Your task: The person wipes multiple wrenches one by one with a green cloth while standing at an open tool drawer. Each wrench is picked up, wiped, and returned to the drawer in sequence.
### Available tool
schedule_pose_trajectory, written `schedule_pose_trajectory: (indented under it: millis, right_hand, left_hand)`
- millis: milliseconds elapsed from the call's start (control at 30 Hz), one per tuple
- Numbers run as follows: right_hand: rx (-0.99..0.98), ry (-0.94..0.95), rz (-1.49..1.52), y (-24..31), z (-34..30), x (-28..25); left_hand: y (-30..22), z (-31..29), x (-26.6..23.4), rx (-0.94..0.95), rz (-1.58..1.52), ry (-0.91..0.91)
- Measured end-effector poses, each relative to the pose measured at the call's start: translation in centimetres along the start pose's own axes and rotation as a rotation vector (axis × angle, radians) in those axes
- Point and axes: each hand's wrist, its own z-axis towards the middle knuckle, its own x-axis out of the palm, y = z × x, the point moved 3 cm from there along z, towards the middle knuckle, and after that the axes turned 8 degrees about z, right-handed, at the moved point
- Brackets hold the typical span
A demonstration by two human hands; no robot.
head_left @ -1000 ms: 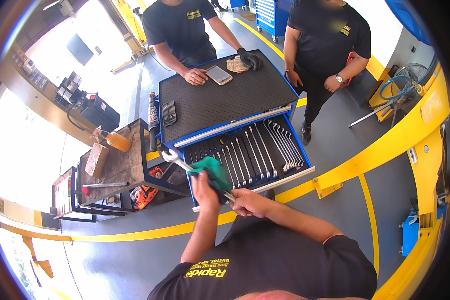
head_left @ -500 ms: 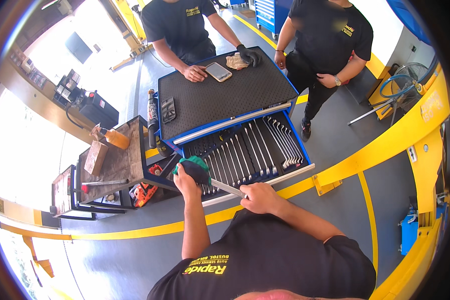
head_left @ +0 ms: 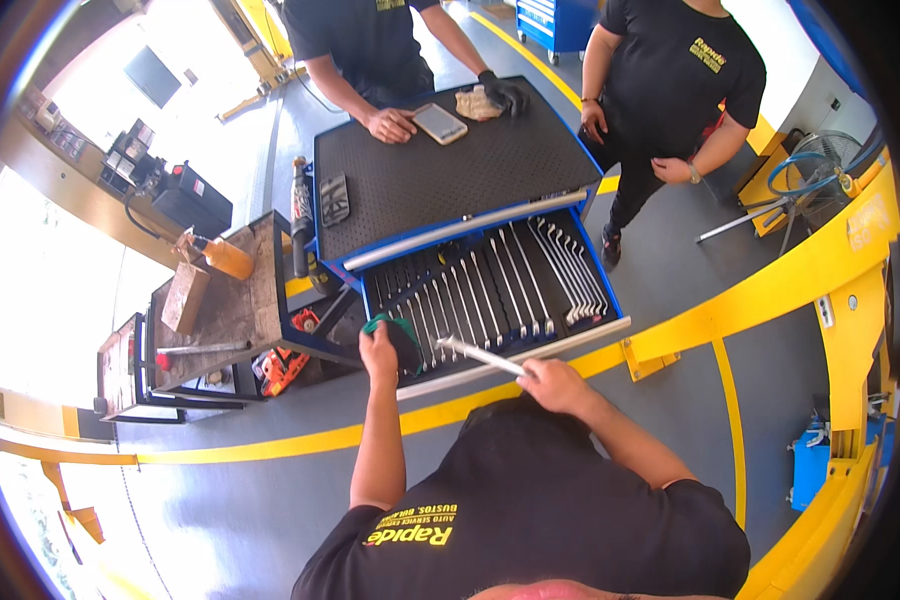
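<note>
My left hand (head_left: pixel 378 352) is closed around a green and dark cloth (head_left: pixel 404 348) at the drawer's near left corner. In my right hand (head_left: pixel 555 386) is a long silver wrench (head_left: pixel 485 356), gripped by its near end. Its far end points left toward the cloth, with a gap between them. Both hands are at the front edge of an open blue drawer (head_left: pixel 610 329). Inside it, several silver combination wrenches (head_left: pixel 467 300) lie in a row, and a set of curved-end wrenches (head_left: pixel 570 265) sits at the right.
On the black cabinet top (head_left: pixel 450 190) are a tablet-like device (head_left: pixel 440 124), a tan rag (head_left: pixel 478 103) and a black case (head_left: pixel 335 199). Two people stand beyond it. Left, a cart (head_left: pixel 255 320) bears a spray bottle (head_left: pixel 228 257) and a block (head_left: pixel 184 298). A yellow beam (head_left: pixel 770 283) curves at right.
The wrench has come out of the cloth as my right hand moved right. My left hand still holds the cloth, which now hangs lower.
</note>
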Motion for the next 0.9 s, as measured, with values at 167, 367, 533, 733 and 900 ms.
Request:
schedule_pose_trajectory:
  millis: [167, 367, 533, 733, 900]
  right_hand:
    - [0.232, -0.050, 0.313, -5.3, 0.3, 1.9]
    - [0.136, -0.285, -0.058, -5.5, 5.7, 2.9]
    - [0.230, -0.162, -0.162, -4.1, 9.2, 5.1]
    - [0.290, -0.102, -0.320, -5.0, 12.3, 6.2]
    - [0.136, -0.260, -0.472, -6.7, 12.7, 7.1]
  left_hand:
    - [4.2, -5.1, 2.2, 0.197, 0.886, 0.416]
    - [2.5, -7.6, 2.9, 0.130, 1.045, 0.403]
    - [2.9, -8.7, 1.7, 0.132, 1.063, 0.399]
    - [2.5, -9.0, 2.2, 0.104, 1.061, 0.415]
    - [3.3, -10.3, 1.3, 0.157, 1.035, 0.392]
